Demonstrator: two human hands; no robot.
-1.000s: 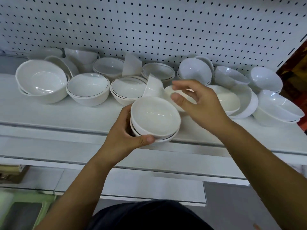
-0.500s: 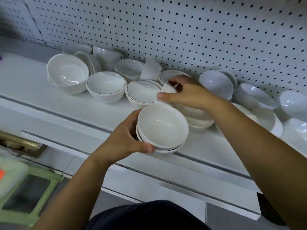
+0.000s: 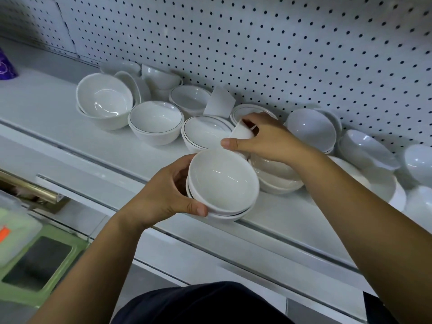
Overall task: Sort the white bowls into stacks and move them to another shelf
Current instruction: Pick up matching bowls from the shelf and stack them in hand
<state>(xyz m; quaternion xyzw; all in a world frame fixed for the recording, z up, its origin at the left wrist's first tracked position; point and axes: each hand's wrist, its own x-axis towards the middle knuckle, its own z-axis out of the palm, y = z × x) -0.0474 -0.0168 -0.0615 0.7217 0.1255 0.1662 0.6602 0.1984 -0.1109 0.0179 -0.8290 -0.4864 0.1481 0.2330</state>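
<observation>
My left hand (image 3: 163, 195) grips a short stack of white bowls (image 3: 222, 185) just above the front edge of the white shelf (image 3: 93, 155), thumb on the near rim. My right hand (image 3: 264, 139) reaches over that stack and pinches a small white cup-like piece (image 3: 242, 132) standing among the bowls. Many loose white bowls lie along the shelf: a big tilted one (image 3: 104, 100) at the left, dark-rimmed bowls (image 3: 155, 120) in the middle, plain ones (image 3: 311, 129) leaning at the right. Under my right wrist sits another nested stack (image 3: 278, 176).
A white pegboard wall (image 3: 257, 43) backs the shelf. A purple object (image 3: 5, 66) stands at the far left. Below are a lower white shelf (image 3: 210, 260), a brass rail (image 3: 28, 188) and a green crate (image 3: 39, 265) at the bottom left.
My right hand went forward from above the held stack into the bowls and took hold of the small white piece. The view shifted, so the shelf looks slanted. The left hand kept its stack.
</observation>
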